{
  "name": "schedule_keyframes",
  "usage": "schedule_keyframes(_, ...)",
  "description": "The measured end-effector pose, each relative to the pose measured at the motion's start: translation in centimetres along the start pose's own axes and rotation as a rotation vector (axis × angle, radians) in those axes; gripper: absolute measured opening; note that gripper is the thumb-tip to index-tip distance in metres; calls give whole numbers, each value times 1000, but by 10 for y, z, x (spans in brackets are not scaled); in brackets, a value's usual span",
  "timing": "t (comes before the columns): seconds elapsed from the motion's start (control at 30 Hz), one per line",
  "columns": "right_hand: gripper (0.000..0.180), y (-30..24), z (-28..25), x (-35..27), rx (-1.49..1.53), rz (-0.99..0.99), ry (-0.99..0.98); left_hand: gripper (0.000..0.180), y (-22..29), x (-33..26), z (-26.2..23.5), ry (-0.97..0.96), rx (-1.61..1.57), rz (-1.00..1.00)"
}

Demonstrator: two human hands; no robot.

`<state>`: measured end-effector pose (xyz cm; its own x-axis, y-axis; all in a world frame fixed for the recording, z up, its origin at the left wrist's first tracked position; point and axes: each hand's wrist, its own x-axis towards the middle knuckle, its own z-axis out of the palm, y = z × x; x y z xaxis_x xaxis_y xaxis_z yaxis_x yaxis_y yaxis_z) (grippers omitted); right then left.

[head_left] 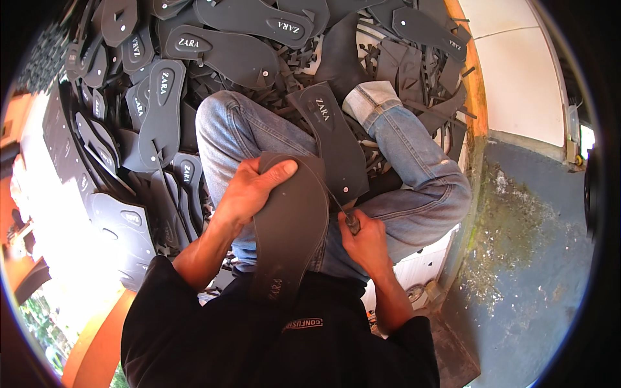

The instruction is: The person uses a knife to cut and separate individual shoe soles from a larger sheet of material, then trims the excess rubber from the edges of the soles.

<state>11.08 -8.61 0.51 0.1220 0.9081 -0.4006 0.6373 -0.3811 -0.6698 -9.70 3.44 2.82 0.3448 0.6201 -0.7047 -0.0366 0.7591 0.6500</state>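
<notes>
My left hand (248, 194) grips the upper left edge of a dark grey foam sole sheet (291, 223), thumb on top and fingers underneath. The sheet lies over my lap, its lower end against my black shirt, and a sole outline is marked on its face. In my right hand (365, 244) is a knife (352, 223), its thin blade pointing up and left to the sheet's right edge. Whether the blade tip is in the foam I cannot tell. Just beyond, between my legs, rests another dark sole piece (335, 145) with a raised heel patch.
Several cut soles (223, 55) lie heaped to the left and ahead, among many dark foam scraps (301, 61). My jeans-clad legs (414, 155) are folded around the work. At right, an orange edge (477, 84) borders white tiles (521, 71) and a stained grey floor (530, 258).
</notes>
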Motion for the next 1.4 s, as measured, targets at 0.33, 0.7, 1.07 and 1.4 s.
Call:
schedule_keyframes(0.33, 19, -34, 11, 69, 97, -424, 168, 30, -5, -6, 17, -89, 175, 28)
schedule_keyframes(0.7, 28, -39, -38, 80, 672, 28, -5, 35, -26, 11, 19, -207, -244, -109)
schedule_keyframes(1.07, 30, -49, -36, 37, 919, 34, 269, 25, -41, 34, 97, -96, -523, 279)
schedule_keyframes(1.4, 38, 13, -36, -14, -65, 202, 363, 24, -52, 26, 106, -71, -609, 134)
